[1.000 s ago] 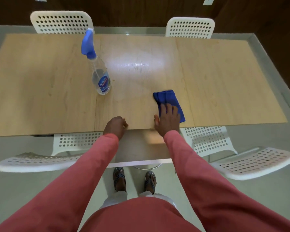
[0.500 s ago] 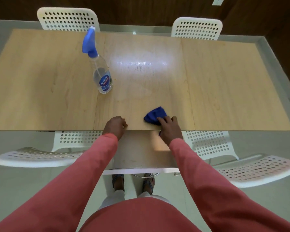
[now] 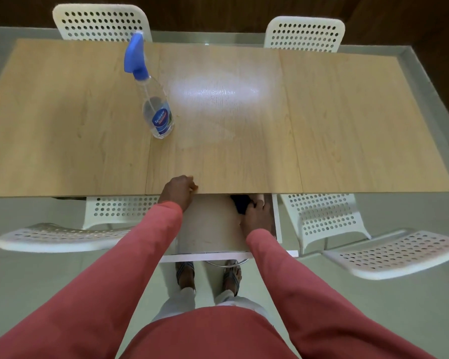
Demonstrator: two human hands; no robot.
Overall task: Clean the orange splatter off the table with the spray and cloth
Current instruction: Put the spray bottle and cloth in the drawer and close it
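Half a second on, the person's right hand (image 3: 255, 215) has dropped from the tabletop to below its near edge, taking the blue cloth (image 3: 241, 204) with it; the cloth now shows only as a dark bunch in shadow just under the table (image 3: 347, 125) lip, over a pale shelf-like panel (image 3: 210, 229) beneath. At far left a white perforated chair (image 3: 62, 235) sits side-on by the table, and another (image 3: 101, 22) stands at the far side. On the wood-grain top, left of centre, the clear spray bottle (image 3: 157, 110) with its blue trigger head stands upright, well apart from both hands. No orange mark is plain to see on the surface; a bright patch of reflected light lies to the right of the bottle. At the near edge the left hand (image 3: 179, 190) rests with fingers curled into a loose fist, knuckles against the lip, holding nothing. Just to its right and lower, the right hand's fingers are wrapped around the bunched cloth. Red sleeves run back toward the camera, sandalled feet (image 3: 208, 274) on the pale floor between them. More white chairs (image 3: 394, 255) stand at right.
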